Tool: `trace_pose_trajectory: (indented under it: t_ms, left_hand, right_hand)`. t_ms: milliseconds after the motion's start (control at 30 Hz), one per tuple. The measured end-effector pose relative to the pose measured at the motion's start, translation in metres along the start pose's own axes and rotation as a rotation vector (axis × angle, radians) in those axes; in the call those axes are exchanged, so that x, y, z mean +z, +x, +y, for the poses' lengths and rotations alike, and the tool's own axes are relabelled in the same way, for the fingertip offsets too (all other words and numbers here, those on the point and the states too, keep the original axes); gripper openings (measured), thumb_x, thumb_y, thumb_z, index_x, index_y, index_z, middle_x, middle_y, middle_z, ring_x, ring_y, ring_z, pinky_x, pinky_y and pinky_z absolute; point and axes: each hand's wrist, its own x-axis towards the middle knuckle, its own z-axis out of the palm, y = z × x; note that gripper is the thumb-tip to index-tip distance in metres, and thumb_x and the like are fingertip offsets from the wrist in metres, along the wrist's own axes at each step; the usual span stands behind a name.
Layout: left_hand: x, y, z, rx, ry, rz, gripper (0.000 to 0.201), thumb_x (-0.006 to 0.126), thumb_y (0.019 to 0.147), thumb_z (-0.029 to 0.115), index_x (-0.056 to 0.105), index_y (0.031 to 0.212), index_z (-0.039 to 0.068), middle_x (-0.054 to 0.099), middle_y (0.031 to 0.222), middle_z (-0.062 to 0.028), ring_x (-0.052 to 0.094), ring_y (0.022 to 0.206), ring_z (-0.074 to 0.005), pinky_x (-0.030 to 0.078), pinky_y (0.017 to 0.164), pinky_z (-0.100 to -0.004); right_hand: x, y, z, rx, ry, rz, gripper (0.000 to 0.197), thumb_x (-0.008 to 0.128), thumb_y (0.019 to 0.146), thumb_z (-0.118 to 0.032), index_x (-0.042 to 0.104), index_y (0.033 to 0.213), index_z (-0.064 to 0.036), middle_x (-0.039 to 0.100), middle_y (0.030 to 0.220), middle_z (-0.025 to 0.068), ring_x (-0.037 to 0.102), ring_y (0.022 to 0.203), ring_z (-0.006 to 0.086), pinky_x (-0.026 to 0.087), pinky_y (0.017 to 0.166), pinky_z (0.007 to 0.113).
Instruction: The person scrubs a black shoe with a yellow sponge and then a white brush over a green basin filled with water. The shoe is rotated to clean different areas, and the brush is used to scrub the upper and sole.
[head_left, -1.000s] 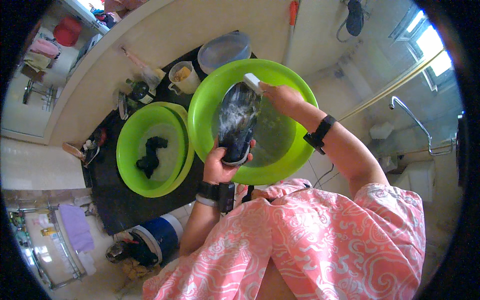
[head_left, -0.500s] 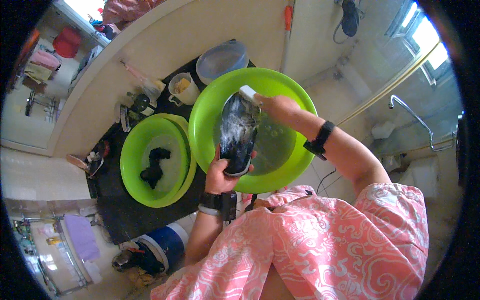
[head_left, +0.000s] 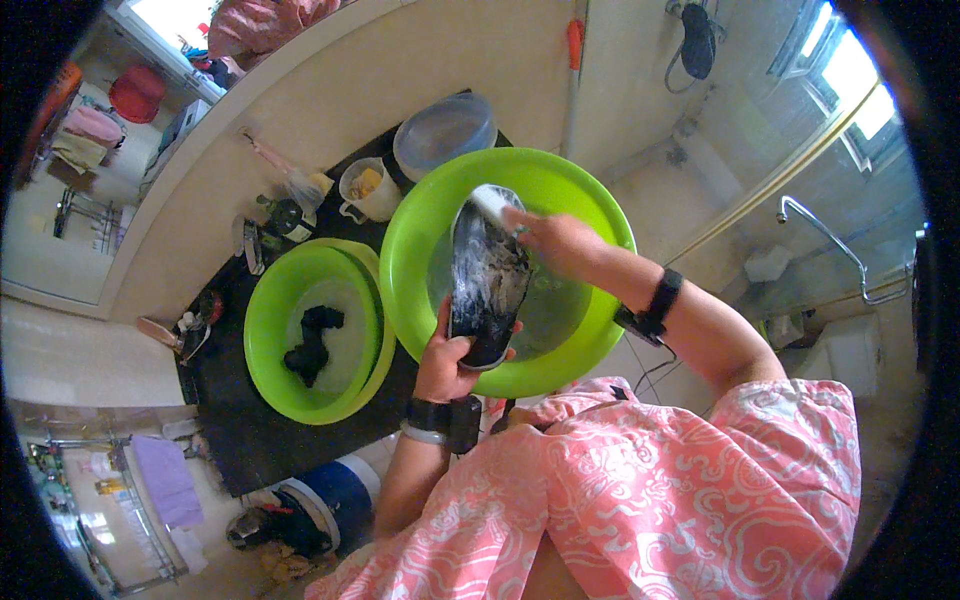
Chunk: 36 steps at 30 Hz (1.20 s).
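Note:
My left hand [head_left: 447, 366] grips the near end of a black shoe [head_left: 488, 285] with a pale rim, thumb on top. The shoe is tilted over a large green basin [head_left: 612, 205] holding cloudy water, and white foam streaks its surface. Against the shoe's far end, my right hand [head_left: 562, 243], slightly blurred, presses a white scrubbing block [head_left: 491, 204]. Whether that block is a brush or a soap bar I cannot tell. Its fingers are closed round the block.
On the black counter [head_left: 235, 440] to the left, stacked green basins [head_left: 262, 375] hold water and a dark wet cloth [head_left: 313, 345]. Behind stand a white mug [head_left: 370, 203], a clear-lidded tub [head_left: 445, 130] and a dark bottle [head_left: 288, 218]. A blue-and-white bucket [head_left: 345, 495] sits lower left.
My right hand has moved the white block slightly down and right along the shoe's far end. The left hand keeps its hold; the whole view has shifted a little.

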Motion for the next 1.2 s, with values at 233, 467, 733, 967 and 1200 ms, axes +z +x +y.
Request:
trace_pose_trajectory:
  t_ms: [233,467,733,967,1200]
  left_hand:
    - [0.007,0.001,-0.001,-0.003,0.059,-0.012,0.08,0.045,0.073,-0.003,0.025,0.147,0.018,0.049,0.134,-0.023,0.06,0.11,-0.0437,0.057,0.081,-0.0511]
    - [0.005,0.002,-0.002,-0.004,0.022,0.09,0.08,0.044,0.073,-0.003,0.024,0.148,0.018,0.05,0.133,-0.0224,0.06,0.11,-0.0427,0.056,0.081,-0.0513]
    - [0.006,0.005,-0.001,0.004,0.065,0.005,0.077,0.046,0.073,0.001,0.028,0.146,0.017,0.052,0.131,-0.0208,0.061,0.109,-0.0404,0.056,0.081,-0.0509]
    - [-0.005,0.005,-0.008,0.087,0.176,0.118,0.072,0.049,0.074,0.001,0.032,0.143,0.015,0.053,0.128,-0.0193,0.062,0.106,-0.0374,0.056,0.08,-0.0499]
    - [0.005,0.004,-0.009,0.121,0.254,0.056,0.071,0.045,0.076,-0.003,0.03,0.143,0.014,0.055,0.125,-0.0192,0.063,0.105,-0.0364,0.056,0.081,-0.0485]
  right_hand:
    - [-0.015,-0.011,0.001,0.068,-0.159,0.008,0.04,0.045,0.099,-0.032,0.045,0.139,-0.0312,0.067,0.087,0.0161,0.066,0.077,0.0366,0.051,0.066,0.047]
    - [0.007,-0.014,-0.012,-0.256,-0.083,0.003,0.049,0.05,0.096,-0.031,0.038,0.144,-0.0363,0.066,0.084,0.0194,0.067,0.076,0.0379,0.051,0.064,0.048]
    - [-0.006,-0.024,-0.013,-0.094,-0.263,0.04,0.044,0.047,0.097,-0.033,0.043,0.14,-0.0365,0.066,0.084,0.0196,0.067,0.078,0.0366,0.052,0.066,0.048]
    - [0.015,-0.05,-0.014,-0.34,-0.279,-0.054,0.052,0.057,0.093,-0.031,0.041,0.143,-0.0368,0.061,0.069,0.0194,0.062,0.057,0.0353,0.051,0.056,0.046]
    - [0.0,-0.037,-0.017,-0.043,-0.272,0.091,0.039,0.043,0.098,-0.039,0.047,0.137,-0.0336,0.067,0.089,0.0196,0.068,0.075,0.0362,0.053,0.066,0.049]
